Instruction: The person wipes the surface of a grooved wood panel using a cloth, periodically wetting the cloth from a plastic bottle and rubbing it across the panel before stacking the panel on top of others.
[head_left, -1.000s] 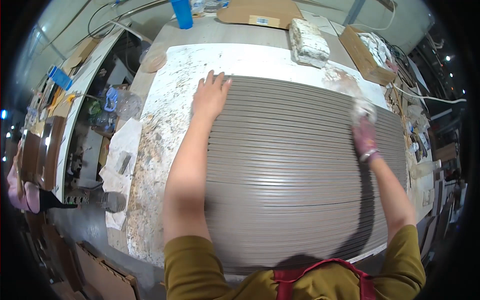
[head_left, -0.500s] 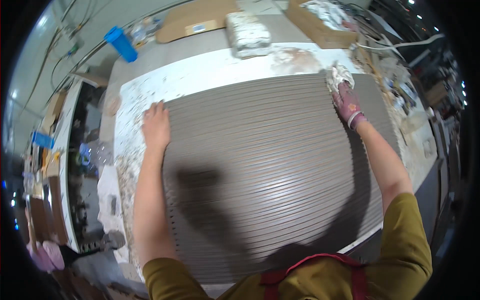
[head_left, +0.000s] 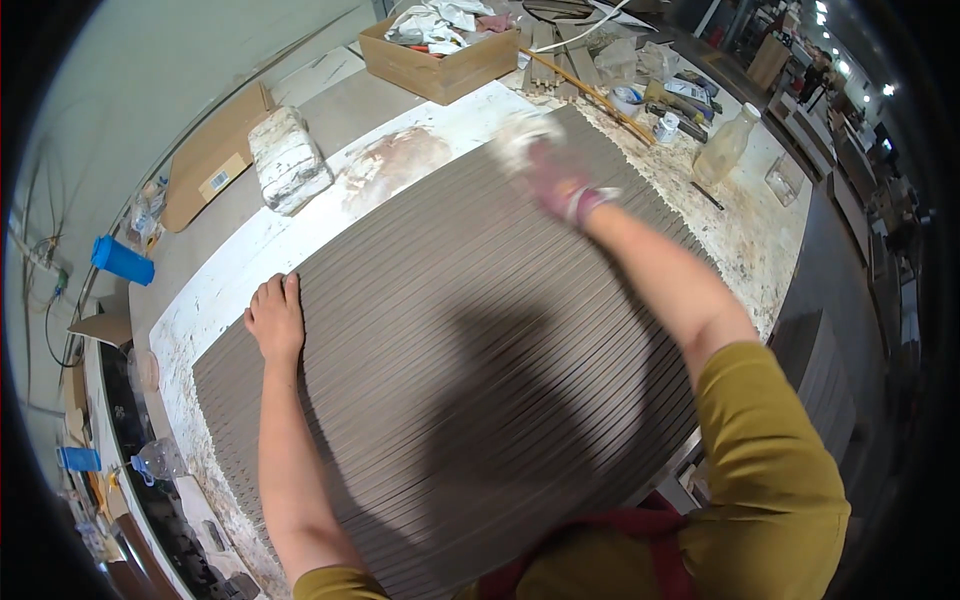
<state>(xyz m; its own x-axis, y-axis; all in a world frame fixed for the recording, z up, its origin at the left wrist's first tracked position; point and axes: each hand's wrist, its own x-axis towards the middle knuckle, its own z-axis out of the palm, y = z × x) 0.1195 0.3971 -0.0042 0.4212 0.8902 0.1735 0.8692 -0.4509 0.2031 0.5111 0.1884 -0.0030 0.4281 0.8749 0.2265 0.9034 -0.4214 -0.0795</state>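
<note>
With fingers of pink-gloved right hand [head_left: 555, 180], holding white cloth [head_left: 525, 138] at far edge of grey ribbed panel [head_left: 430, 285] near its right end, too blurred to tell exact grip; with fingers of bare left hand [head_left: 275, 315], unclenched and close together, resting on same edge farther left. In centre, panel flat on white stained sheet [head_left: 235, 265] over table [head_left: 355, 100]. Beyond far edge, white smeared block [head_left: 288, 160] and, right of that, open cardboard box [head_left: 450, 80] of crumpled rags [head_left: 440, 25]; by right edge, cloudy bottle [head_left: 725, 150]; off left on table, blue cup [head_left: 122, 261].
</note>
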